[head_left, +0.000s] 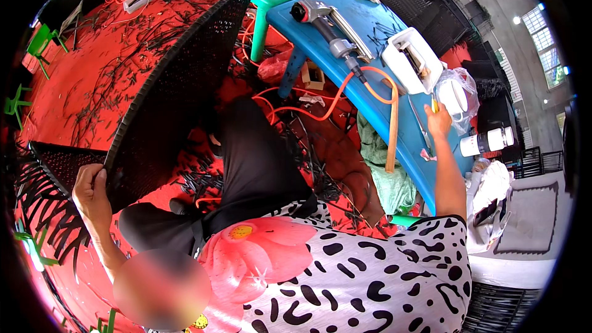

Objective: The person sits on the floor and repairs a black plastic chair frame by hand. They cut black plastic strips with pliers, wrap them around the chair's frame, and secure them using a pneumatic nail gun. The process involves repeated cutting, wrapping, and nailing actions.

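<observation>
A black woven panel (169, 102), tilted beside the legs (259, 154), is pinched narrowly at its edge by the left hand (92, 194). A yellow-handled tool (435, 104) is touched by the right hand (439, 123); whether it is firmly gripped cannot be told. Most of the weave seems finished, while loose strips (46, 194) at lower left are apparently left untrimmed; whether they belong to the same panel is unclear. The blue table (404, 154) is occupied by an air tool (327, 28) and a white tray (394, 55). The red floor (117, 95) is littered with black scraps (206, 182).
</observation>
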Available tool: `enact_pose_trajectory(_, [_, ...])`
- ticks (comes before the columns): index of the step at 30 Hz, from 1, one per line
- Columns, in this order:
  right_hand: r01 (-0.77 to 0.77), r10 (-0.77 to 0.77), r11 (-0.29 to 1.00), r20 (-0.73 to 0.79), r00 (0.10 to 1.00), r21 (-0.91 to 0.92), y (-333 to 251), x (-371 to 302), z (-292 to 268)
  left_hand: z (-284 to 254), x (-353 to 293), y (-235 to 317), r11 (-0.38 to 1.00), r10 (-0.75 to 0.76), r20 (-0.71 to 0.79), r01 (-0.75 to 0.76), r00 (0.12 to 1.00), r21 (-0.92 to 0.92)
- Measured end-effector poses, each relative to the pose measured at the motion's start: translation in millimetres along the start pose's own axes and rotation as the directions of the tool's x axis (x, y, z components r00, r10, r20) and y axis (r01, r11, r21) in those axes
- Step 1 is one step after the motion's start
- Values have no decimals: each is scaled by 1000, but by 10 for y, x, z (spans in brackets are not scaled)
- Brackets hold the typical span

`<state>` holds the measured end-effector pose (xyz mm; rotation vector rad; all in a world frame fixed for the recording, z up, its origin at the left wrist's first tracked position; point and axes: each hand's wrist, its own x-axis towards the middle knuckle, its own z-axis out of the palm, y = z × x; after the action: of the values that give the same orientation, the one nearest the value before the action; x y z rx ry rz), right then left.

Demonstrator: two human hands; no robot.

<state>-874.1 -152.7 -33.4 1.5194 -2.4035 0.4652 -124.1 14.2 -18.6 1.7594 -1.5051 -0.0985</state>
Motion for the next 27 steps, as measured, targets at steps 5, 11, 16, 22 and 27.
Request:
enact_pose_trajectory(5, [-144,191,964,203,960,-222,493,-70,41,5,113,-86,984,-149,70,141,986,109])
enact_pose_trajectory(11, [-80,125,984,294,947,-160,742,121,405,-108,18,-308,987,-106,3,105,994,123])
enact_pose_trajectory(16, [38,-23,989,106,994,-146,972,168,612,-19,121,184,784,-420,-64,326,905,-529])
enact_pose_trajectory(22, [648,-662,605,-160,732,462,-1208,47,641,-140,14,-3,562,218,89,-50,972,-825])
enact_pose_trajectory(27, [757,-871,20,-360,334,653,-3525,-1151,-238,-176,39,6,643,353,157,-117,922,-757])
